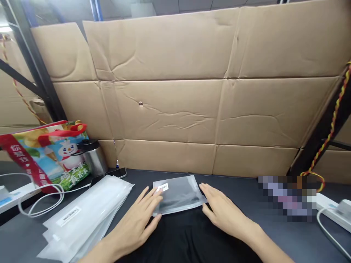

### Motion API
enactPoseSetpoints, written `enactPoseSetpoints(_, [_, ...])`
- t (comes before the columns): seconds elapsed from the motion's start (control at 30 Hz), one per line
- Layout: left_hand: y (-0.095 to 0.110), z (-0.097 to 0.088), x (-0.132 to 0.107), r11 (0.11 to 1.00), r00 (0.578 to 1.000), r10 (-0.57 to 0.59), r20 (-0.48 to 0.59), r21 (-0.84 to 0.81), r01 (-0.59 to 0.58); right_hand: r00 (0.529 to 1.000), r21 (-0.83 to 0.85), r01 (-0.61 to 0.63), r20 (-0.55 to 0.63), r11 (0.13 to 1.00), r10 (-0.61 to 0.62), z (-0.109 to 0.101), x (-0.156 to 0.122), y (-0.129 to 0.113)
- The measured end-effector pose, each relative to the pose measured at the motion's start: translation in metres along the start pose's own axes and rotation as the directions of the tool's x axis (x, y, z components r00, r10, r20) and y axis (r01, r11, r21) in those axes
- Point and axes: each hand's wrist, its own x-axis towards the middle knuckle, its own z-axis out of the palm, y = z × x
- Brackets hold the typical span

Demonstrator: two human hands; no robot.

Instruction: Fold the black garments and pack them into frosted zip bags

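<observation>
A clear plastic bag [181,193] lies flat on the dark table in front of me, with a white barcode label [162,187] near its upper left corner. My left hand [146,212] rests on the bag's left edge, fingers stretched out and touching beside the label. At the opposite side, my right hand [219,204] has its fingers extended against the bag's right edge. Neither hand is wrapped round anything. Left of my left forearm is a stack of frosted plastic bags [93,208], the top one with a barcode label [68,216].
Cardboard sheets [170,109] stand behind the table. At the left are a colourful shopping bag [63,153], a metal flask [94,159], a phone [119,172] and a white cable [41,212]. A power strip [333,210] and a pixelated patch are at the right.
</observation>
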Motion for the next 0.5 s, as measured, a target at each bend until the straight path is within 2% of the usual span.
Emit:
enactPoseSetpoints(0.1, [0.007, 0.009, 0.034, 0.997, 0.999, -0.008, 0.036, -0.077, 0.011, 0.994, 0.033, 0.11, -0.017, 0.993, -0.109, 0.001, 0.023, -0.018])
enactPoseSetpoints(0.2, [0.004, 0.032, 0.059, 0.994, 0.996, 0.015, 0.09, -0.113, -0.004, 0.987, 0.047, 0.155, 0.031, 0.987, -0.157, 0.018, 0.04, -0.027])
enactPoseSetpoints(0.33, [-0.006, 0.056, 0.062, 0.996, 0.992, 0.008, 0.127, -0.088, 0.003, 0.984, 0.05, 0.149, 0.092, 0.988, -0.153, 0.038, 0.039, -0.021])
enactPoseSetpoints(0.5, [-0.008, 0.059, 0.055, 0.995, 0.988, -0.006, 0.152, -0.099, 0.021, 0.983, 0.076, 0.144, 0.106, 0.987, -0.152, 0.041, 0.03, -0.015])
